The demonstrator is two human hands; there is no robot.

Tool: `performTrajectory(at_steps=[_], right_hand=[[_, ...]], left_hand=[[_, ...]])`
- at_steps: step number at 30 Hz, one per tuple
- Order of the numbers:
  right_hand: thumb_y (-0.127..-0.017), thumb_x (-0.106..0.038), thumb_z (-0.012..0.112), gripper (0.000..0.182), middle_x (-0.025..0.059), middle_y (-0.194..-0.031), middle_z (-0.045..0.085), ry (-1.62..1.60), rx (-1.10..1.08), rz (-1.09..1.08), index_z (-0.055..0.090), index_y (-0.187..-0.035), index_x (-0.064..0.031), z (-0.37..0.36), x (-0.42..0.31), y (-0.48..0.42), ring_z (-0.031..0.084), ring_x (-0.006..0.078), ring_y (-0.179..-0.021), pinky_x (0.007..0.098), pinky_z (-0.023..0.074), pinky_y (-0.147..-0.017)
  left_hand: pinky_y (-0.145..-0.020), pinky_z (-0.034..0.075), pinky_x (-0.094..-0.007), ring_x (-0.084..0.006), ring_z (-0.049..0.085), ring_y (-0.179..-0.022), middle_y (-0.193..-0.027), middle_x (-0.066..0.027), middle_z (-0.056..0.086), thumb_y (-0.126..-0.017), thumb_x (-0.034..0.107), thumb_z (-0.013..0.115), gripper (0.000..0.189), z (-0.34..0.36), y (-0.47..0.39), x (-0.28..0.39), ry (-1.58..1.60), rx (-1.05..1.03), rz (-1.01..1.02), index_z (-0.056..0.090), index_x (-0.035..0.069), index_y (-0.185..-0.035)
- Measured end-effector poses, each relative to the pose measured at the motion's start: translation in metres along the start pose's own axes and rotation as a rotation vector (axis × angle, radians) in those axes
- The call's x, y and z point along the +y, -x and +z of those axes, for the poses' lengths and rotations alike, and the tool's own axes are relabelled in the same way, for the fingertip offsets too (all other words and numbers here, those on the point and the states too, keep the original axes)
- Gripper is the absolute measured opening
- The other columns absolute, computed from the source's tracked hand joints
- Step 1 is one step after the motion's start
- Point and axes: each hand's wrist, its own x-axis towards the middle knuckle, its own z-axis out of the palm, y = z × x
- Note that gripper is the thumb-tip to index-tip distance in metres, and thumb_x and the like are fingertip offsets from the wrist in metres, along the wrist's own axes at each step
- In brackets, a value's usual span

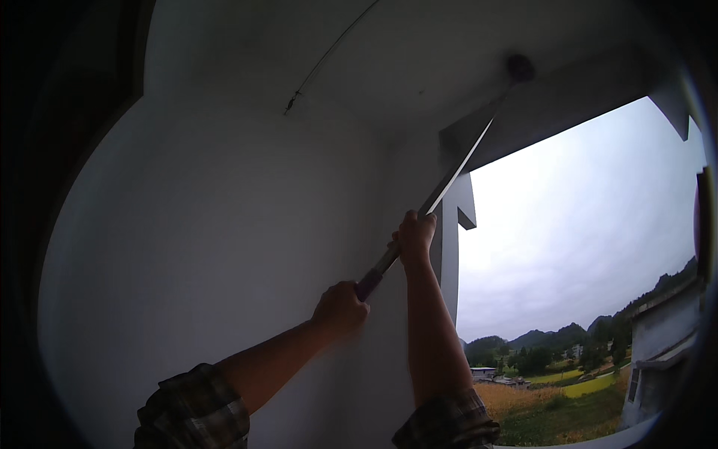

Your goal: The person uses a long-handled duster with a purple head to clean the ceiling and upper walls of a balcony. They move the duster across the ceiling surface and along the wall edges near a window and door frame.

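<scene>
A long metal pole (460, 159) slants up and to the right across the view. My left hand (340, 308) is closed around the dark grip (368, 284) at its lower end. Farther up, my right hand (415, 236) grips the shaft. At the pole's far end a dark, rounded head (520, 68), blurred, is up by the ceiling near the beam over the opening; whether it touches is unclear. Both forearms are bare below rolled plaid sleeves.
A thin wire (336, 44) hangs along the ceiling (426, 50). Pale wall (252, 224) stands at the left, with a dark frame edge (120, 112) beyond. At right, under a beam (561, 118), a wide opening shows fields, hills and a neighbouring building (662, 348).
</scene>
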Motion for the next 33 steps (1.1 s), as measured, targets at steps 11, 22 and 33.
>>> performTrajectory(at_steps=[11, 22, 33], right_hand=[[-0.079, -0.015, 0.051, 0.012, 0.0069, -0.061, 0.047, 0.270, -0.239, -0.101, 0.051, -0.074, -0.0042, -0.037, 0.035, -0.121, 0.049, 0.0195, -0.048, 0.0342, 0.0389, -0.042], [-0.079, -0.014, 0.050, 0.015, 0.0091, -0.070, 0.055, 0.951, -0.382, -0.036, 0.053, -0.085, -0.0010, -0.012, 0.166, -0.021, 0.058, 0.0202, -0.060, 0.0358, 0.0459, -0.045], [-0.080, -0.006, 0.046, 0.020, 0.0109, -0.066, 0.044, 0.173, -0.263, 0.154, 0.032, -0.091, 0.0035, 0.034, 0.200, 0.033, 0.050, 0.0184, -0.045, 0.0318, 0.0452, -0.035]], left_hand=[[-0.067, 0.046, -0.0393, -0.0315, 0.060, -0.075, -0.075, -0.0177, 0.060, -0.067, 0.018, 0.056, 0.025, 0.035, -0.041, 0.019, 0.082, -0.045, 0.005, 0.056, -0.002, -0.083], [-0.034, 0.038, -0.0279, -0.0148, 0.049, -0.038, -0.051, -0.0077, 0.051, -0.067, 0.014, 0.060, 0.017, 0.071, 0.032, -0.063, 0.567, -0.269, -0.466, 0.050, 0.001, -0.064], [-0.054, 0.048, -0.0339, -0.0248, 0.060, -0.062, -0.073, -0.0156, 0.060, -0.073, 0.015, 0.055, 0.025, 0.022, 0.060, -0.093, 0.068, -0.164, -0.469, 0.055, -0.003, -0.091]])
